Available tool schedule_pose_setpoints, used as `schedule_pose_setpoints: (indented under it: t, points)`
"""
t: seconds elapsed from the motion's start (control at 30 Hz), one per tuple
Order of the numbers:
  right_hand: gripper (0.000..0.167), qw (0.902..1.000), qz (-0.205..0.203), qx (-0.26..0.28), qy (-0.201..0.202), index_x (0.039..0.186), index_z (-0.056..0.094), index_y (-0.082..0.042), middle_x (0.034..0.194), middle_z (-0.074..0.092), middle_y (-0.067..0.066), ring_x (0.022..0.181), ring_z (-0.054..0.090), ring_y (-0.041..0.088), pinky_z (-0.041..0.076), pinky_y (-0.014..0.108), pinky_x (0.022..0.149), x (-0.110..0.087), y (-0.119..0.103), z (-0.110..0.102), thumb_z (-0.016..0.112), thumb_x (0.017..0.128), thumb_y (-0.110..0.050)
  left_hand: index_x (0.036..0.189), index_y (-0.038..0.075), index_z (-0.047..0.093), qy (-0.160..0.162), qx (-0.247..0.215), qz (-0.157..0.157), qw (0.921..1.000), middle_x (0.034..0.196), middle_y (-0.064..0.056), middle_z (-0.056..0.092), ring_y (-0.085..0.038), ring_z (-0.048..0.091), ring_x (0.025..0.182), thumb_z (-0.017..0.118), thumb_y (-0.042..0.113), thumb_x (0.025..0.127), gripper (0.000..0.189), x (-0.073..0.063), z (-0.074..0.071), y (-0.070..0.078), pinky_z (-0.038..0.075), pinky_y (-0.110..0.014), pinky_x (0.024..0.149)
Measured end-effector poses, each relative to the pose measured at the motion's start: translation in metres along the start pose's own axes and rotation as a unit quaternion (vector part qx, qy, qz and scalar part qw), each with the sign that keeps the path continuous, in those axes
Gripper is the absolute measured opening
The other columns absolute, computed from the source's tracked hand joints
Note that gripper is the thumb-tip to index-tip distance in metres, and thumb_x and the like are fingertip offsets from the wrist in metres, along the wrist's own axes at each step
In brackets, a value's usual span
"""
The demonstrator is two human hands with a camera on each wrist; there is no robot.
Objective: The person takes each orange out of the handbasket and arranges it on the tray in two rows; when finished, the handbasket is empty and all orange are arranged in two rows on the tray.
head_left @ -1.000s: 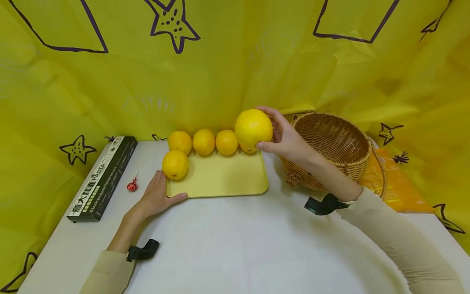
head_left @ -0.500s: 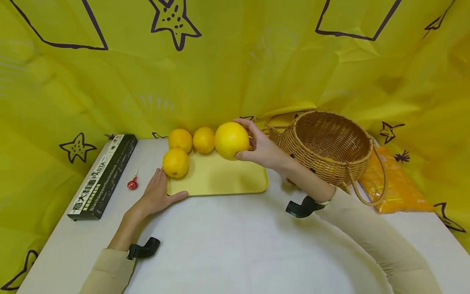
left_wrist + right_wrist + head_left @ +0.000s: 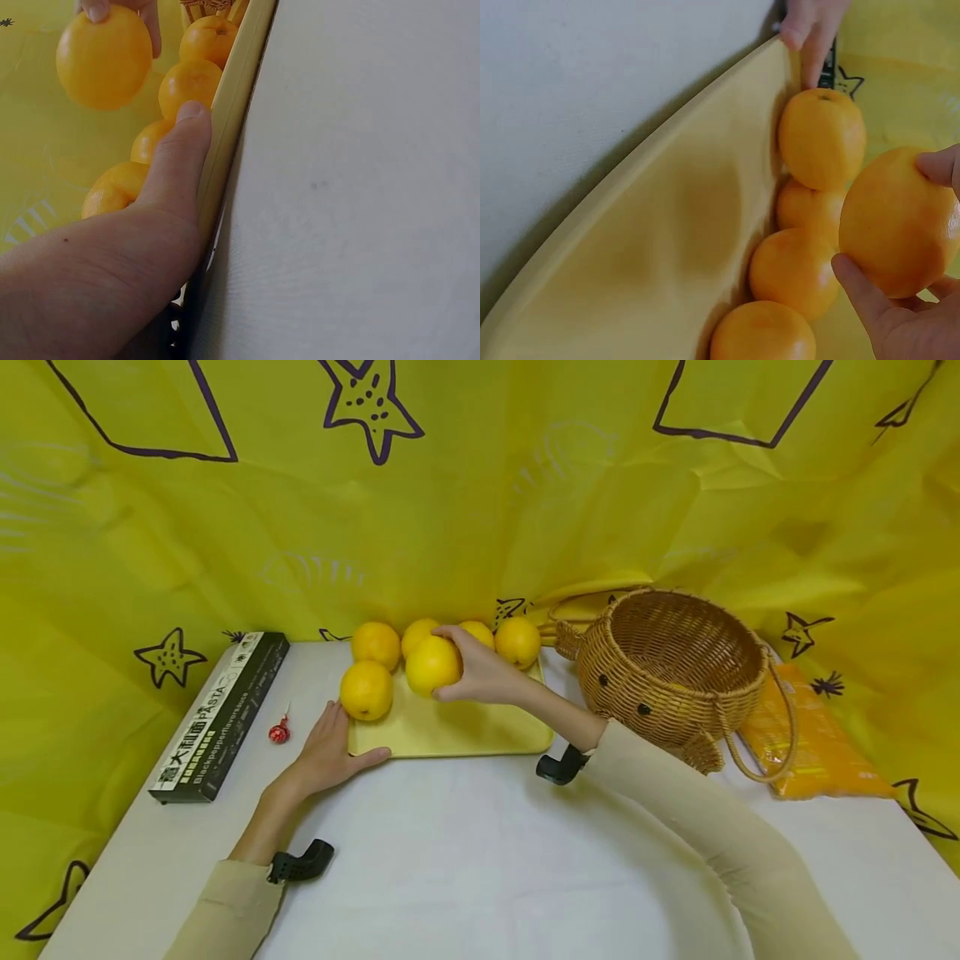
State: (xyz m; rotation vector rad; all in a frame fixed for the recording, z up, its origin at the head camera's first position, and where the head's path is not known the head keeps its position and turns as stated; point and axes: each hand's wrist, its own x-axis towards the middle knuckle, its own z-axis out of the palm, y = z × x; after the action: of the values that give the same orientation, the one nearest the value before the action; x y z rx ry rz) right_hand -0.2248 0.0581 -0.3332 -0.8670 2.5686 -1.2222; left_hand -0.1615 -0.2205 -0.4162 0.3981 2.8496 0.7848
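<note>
My right hand (image 3: 487, 674) grips an orange (image 3: 432, 667) from its right side, over the back left part of the yellow tray (image 3: 480, 739). In the right wrist view, thumb and fingers curve round this orange (image 3: 896, 225), above the ones on the tray. Several oranges line the tray's back edge, among them a back-left orange (image 3: 376, 646) and a far-right orange (image 3: 518, 642). Another orange (image 3: 367, 690) sits at the left edge. My left hand (image 3: 327, 758) rests at the tray's front left corner, fingers along the left side and thumb stretched along the front rim.
A wicker basket (image 3: 645, 693) with loop handles stands right of the tray, and an orange packet (image 3: 817, 743) lies beyond it. At the left lie a black-and-white pasta box (image 3: 221, 718) and a red lollipop (image 3: 280, 730). A yellow cloth (image 3: 480, 510) hangs behind.
My right hand has carried the orange leftward and lower, from over the tray's back right to its back left. The far-right oranges and basket front came into sight; my left hand stayed at the corner.
</note>
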Motion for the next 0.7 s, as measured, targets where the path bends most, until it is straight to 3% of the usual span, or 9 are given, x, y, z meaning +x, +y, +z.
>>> schedule_pose_setpoints:
  t: [0.23, 0.47, 0.7]
  points:
    - [0.088, 0.9992, -0.009, -0.037, -0.009, 0.147, 0.031, -0.006, 0.146, 0.043, 0.012, 0.127, 0.048, 0.024, 0.042, 0.042, 0.11, 0.019, 0.006, 0.012, 0.078, 0.074, -0.023, 0.152, -0.006, -0.001, 0.001, 0.006, 0.003, 1.0, 0.159, -0.032, 0.003, -0.048, 0.002, 0.148, 0.065, 0.059, 0.084, 0.115, 0.003, 0.0, 0.0, 0.005, -0.06, 0.121]
    - [0.088, 0.998, 0.012, -0.055, -0.03, 0.146, 0.033, -0.003, 0.145, 0.045, 0.015, 0.126, 0.049, 0.027, 0.041, 0.042, 0.11, 0.026, 0.015, 0.02, 0.079, 0.073, -0.022, 0.152, -0.007, -0.001, -0.006, 0.007, 0.0, 1.0, 0.16, -0.032, 0.002, -0.048, 0.001, 0.148, 0.065, 0.058, 0.084, 0.114, 0.004, 0.002, 0.0, 0.004, -0.058, 0.122]
    - [0.088, 0.9926, 0.0, -0.115, -0.038, 0.145, 0.035, -0.001, 0.146, 0.044, 0.015, 0.134, 0.043, 0.029, 0.036, 0.042, 0.115, 0.031, 0.013, 0.031, 0.079, 0.071, -0.024, 0.153, -0.005, -0.002, -0.007, 0.003, -0.008, 0.9999, 0.16, -0.031, 0.002, -0.048, 0.001, 0.148, 0.064, 0.059, 0.085, 0.115, 0.003, 0.002, -0.002, 0.004, -0.06, 0.121]
